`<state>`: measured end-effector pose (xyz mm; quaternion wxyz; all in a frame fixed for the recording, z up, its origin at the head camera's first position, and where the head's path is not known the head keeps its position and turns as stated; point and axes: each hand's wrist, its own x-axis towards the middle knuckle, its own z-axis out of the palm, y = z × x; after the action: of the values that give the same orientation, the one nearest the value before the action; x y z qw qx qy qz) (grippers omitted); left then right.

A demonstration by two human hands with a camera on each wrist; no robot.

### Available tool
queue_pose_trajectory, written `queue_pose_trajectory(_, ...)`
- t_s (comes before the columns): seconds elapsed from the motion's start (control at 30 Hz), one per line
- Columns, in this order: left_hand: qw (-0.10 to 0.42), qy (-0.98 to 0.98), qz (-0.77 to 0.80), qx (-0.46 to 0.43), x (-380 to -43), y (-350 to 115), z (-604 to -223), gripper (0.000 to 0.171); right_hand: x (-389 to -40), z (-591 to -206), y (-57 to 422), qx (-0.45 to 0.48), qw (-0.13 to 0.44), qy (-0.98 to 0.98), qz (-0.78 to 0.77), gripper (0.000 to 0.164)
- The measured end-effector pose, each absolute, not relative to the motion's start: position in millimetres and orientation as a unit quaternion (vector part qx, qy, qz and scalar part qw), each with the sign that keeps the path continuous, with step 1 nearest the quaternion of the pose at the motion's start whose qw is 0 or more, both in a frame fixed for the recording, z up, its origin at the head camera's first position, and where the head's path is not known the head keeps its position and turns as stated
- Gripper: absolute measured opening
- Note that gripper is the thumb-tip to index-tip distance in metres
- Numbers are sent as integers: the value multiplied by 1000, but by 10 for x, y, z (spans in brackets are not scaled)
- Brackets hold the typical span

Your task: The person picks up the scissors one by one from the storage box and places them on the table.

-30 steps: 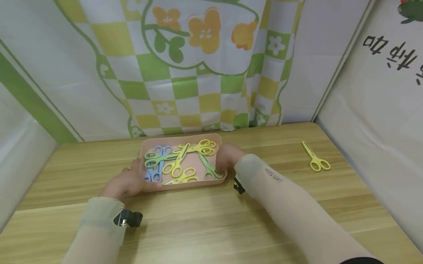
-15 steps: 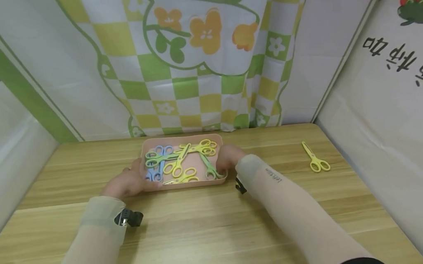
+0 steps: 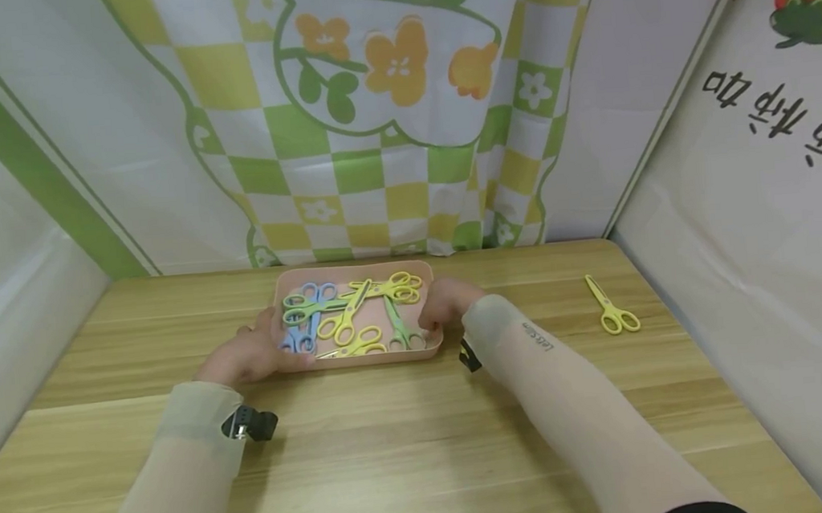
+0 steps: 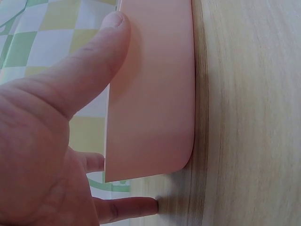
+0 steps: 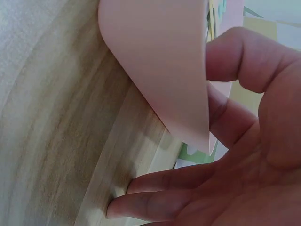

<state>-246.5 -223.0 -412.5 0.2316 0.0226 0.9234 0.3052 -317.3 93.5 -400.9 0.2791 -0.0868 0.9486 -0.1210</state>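
A pink tray (image 3: 361, 360) near the back of the table holds several pairs of scissors: yellow, green and blue. My left hand (image 3: 248, 355) rests around its front left corner. In the left wrist view, the straight thumb (image 4: 89, 66) touches the tray's outer wall and one fingertip meets the tabletop. At the right end, my right hand (image 3: 449, 302) reaches over the rim beside green scissors (image 3: 398, 326). In the right wrist view, thumb and forefinger bend at the rim, two other fingers touch the table; the tray wall hides the thumb and forefinger tips.
One pair of yellow scissors (image 3: 609, 309) lies alone on the wooden table (image 3: 368, 445), to the right of the tray. A checked cloth (image 3: 376, 179) hangs behind the table, and printed white sheets stand at both sides.
The green scissors beside my right hand have turned, with their handles shifted left inside the tray. The tray and my left hand stay put; my right hand has barely moved.
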Motion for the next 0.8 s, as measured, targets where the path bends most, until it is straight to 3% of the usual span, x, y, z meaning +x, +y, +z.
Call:
queue_pose_trajectory(0.47,232,919,318,30,-2459,-2229,-4121,133,-3129,-4142,793,-110,285,951,-51,36)
queue_pose_trajectory(0.8,233,923,305,31,-2448,-2228,-4114,131,-3158,-4083,868,-80,280,950,-112,23)
